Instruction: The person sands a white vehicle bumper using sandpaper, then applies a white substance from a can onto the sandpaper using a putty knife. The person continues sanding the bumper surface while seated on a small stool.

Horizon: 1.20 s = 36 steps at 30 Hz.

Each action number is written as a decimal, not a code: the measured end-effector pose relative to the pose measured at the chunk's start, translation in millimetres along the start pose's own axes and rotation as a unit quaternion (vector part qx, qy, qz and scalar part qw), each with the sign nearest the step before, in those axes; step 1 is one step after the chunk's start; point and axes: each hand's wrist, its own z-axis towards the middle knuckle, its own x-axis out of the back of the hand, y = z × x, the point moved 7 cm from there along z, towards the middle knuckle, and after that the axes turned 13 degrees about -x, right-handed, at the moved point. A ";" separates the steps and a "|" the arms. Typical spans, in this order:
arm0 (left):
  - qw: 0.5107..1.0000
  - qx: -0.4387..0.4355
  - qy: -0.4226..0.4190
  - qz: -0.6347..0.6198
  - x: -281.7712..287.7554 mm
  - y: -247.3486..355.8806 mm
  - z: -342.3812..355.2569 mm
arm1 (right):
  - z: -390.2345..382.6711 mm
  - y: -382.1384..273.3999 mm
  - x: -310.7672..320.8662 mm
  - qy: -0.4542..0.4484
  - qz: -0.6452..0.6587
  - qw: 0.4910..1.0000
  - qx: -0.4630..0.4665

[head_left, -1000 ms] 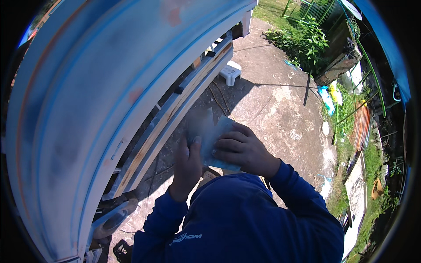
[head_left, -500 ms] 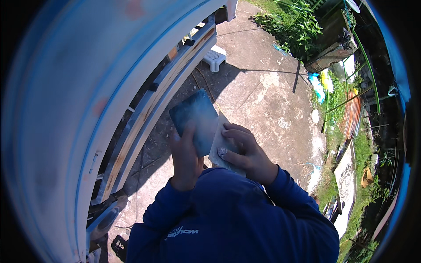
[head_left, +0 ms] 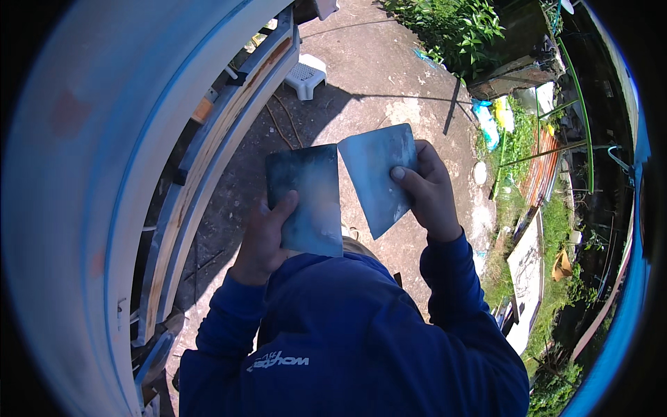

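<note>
Outside on a concrete yard (head_left: 389,90), the left hand (head_left: 260,240) grips a dark sheet (head_left: 306,198) and the right hand (head_left: 427,191) a pale sheet (head_left: 379,174). Holding both by the edges keeps them steady.

We wear a dark blue long-sleeved top that fills the lower middle of the view. Both sleeves run down to the wrists and end in plain cuffs, the cloth creased at the elbows. A small pale printed logo sits on the fabric at the lower left. Our left hand (head_left: 260,240) and right hand (head_left: 429,191) are bare, without gloves.
</note>
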 end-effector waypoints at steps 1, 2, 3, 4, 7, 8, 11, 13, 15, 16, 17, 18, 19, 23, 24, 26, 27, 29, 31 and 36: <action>1.000 0.015 -0.004 0.006 -3.0 -7.1 7.8 | 15.5 -1.8 3.4 -0.022 0.000 0.999 -0.024; 0.999 0.030 -0.010 0.013 -6.6 -13.8 15.6 | 26.8 -6.2 6.6 -0.024 -0.003 0.999 -0.031; 0.999 0.045 -0.014 0.006 -11.6 -20.4 22.0 | 36.8 -10.4 7.8 -0.025 -0.006 0.999 -0.037; 0.998 0.057 -0.018 -0.001 -17.2 -25.8 28.7 | 48.0 -14.0 8.0 -0.029 -0.009 0.999 -0.041; 0.995 0.088 -0.032 -0.031 -32.9 -37.7 47.5 | 74.6 -13.0 18.7 -0.023 0.031 0.998 -0.048; 0.994 0.096 -0.038 -0.042 -38.5 -38.1 55.6 | 83.8 -11.4 22.7 -0.020 0.042 0.998 -0.051; 0.994 0.094 -0.022 -0.051 -50.8 -28.1 84.4 | 89.8 11.7 49.2 0.015 0.007 0.996 -0.086; 0.995 0.083 -0.001 -0.051 -52.0 -14.4 108.4 | 81.2 26.7 69.8 0.021 0.023 0.992 -0.119; 0.998 0.051 0.006 -0.045 -50.8 -4.0 135.4 | 75.7 29.2 80.2 0.027 0.033 0.988 -0.151; 0.995 0.002 -0.053 0.082 -52.1 3.5 152.1 | 73.6 27.1 82.2 0.032 0.036 0.985 -0.166; 0.971 -0.048 -0.110 0.205 -55.2 11.4 168.6 | 75.4 22.9 83.1 0.036 0.038 0.982 -0.182; 0.926 -0.099 -0.166 0.324 -62.0 19.7 181.4 | 79.8 9.1 86.4 0.053 0.077 0.984 -0.153; 0.934 -0.093 -0.167 0.300 -67.2 22.9 192.2 | 83.7 -10.1 90.4 0.070 0.114 0.984 -0.122; 0.983 -0.034 -0.130 0.125 -79.5 21.4 229.1 | 102.6 -65.5 116.4 0.165 0.171 0.970 0.047; 0.992 -0.011 -0.110 0.062 -81.3 18.6 236.5 | 105.2 -70.4 115.1 0.178 0.134 0.972 0.070; 0.997 -0.026 -0.067 0.007 -99.6 23.2 244.9 | 104.3 -71.5 88.2 0.205 -0.015 0.959 0.196; 0.998 -0.034 -0.043 -0.020 -108.0 26.1 247.4 | 103.8 -87.2 54.9 0.146 -0.070 0.939 0.303; 0.999 -0.048 -0.005 -0.009 -114.0 31.1 250.1 | 101.8 -104.3 6.6 0.121 -0.276 0.888 0.347; 0.998 -0.065 0.015 0.007 -113.0 36.3 253.2 | 111.4 -94.4 -5.3 0.114 -0.314 0.870 0.363; 0.994 -0.094 0.048 0.034 -92.7 49.5 254.1 | 150.4 -52.8 40.9 0.096 -0.445 0.867 0.202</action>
